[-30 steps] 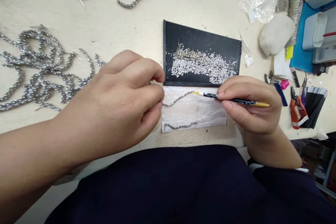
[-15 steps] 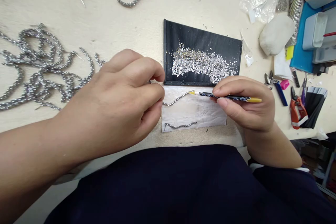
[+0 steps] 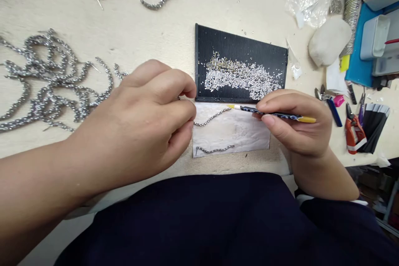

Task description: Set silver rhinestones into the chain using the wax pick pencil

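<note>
Head view: left hand [image 3: 146,120] is curling closed at the edge of a white pad [image 3: 240,133], fingertips pinching, contents hidden. Right hand [image 3: 296,126] is gripping a yellow-tipped pick-up pencil [image 3: 274,114], tip at the end of a rhinestone chain [image 3: 212,117] lying on the pad. Black ridged tray [image 3: 240,39] of loose rhinestones [image 3: 237,75] is sitting just above; more chains [image 3: 52,79] are lying left.
</note>
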`<state>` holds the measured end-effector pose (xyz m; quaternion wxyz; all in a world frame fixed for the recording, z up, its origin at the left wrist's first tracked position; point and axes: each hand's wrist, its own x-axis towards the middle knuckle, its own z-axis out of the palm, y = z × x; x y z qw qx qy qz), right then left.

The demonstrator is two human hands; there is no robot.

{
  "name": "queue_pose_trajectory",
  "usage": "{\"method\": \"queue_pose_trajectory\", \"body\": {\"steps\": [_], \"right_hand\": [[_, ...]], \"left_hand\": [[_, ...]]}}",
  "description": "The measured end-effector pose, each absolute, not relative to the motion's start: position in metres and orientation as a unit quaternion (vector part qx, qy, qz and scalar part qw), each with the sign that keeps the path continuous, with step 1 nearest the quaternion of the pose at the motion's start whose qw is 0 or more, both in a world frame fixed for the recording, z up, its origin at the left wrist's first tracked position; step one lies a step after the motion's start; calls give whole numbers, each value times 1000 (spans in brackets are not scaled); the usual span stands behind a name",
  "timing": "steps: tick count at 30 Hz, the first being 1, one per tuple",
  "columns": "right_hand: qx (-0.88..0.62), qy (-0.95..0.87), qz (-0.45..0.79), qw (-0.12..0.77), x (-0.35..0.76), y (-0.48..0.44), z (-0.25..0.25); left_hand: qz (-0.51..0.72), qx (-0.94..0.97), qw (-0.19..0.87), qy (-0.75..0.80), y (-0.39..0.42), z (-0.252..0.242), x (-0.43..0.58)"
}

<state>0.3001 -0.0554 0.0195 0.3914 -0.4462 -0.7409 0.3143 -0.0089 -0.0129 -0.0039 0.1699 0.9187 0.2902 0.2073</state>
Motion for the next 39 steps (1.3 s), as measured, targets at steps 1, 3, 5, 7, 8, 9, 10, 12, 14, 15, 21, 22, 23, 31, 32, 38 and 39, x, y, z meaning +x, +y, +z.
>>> {"method": "queue_pose_trajectory", "body": {"steps": [1, 3, 5, 7, 8, 9, 10, 12, 14, 15, 21, 22, 23, 31, 32, 38, 39], "right_hand": [[-456, -733, 296, 409, 300, -56, 18], [-483, -713, 256, 440, 301, -57, 16], [-514, -694, 224, 452, 301, -58, 13], [-535, -684, 209, 450, 301, -58, 11], [-540, -681, 206, 450, 301, -59, 10], [-543, -679, 208, 449, 301, -59, 10], [-545, -678, 212, 447, 301, -59, 10], [-549, -677, 218, 438, 301, -60, 11], [-554, -680, 226, 424, 302, -60, 12], [-554, -682, 228, 419, 302, -60, 12], [-522, -699, 228, 433, 302, -59, 12], [-513, -704, 232, 432, 302, -59, 13], [-505, -709, 236, 431, 302, -58, 13], [-459, -740, 277, 408, 299, -59, 19], [-464, -738, 271, 409, 299, -59, 18], [-541, -685, 192, 449, 303, -60, 9], [-542, -687, 187, 447, 304, -60, 8]], "left_hand": [[211, 920, 167, 286, -13, -4, -9], [214, 921, 165, 280, -13, -4, -9], [213, 922, 164, 279, -13, -5, -9], [213, 922, 164, 279, -12, -5, -9], [210, 922, 167, 279, -12, -4, -9], [208, 922, 168, 280, -12, -4, -10], [204, 922, 171, 282, -12, -5, -9], [201, 920, 171, 290, -12, -5, -9], [205, 917, 172, 296, -13, -6, -9], [206, 916, 174, 298, -13, -7, -9], [202, 914, 185, 298, -15, -11, -10], [213, 912, 183, 300, -15, -11, -10], [209, 912, 184, 300, -15, -11, -10], [209, 916, 182, 290, -14, -8, -9], [209, 917, 181, 288, -14, -8, -10], [220, 916, 173, 286, -15, -6, -10], [219, 917, 174, 285, -14, -6, -11]]}}
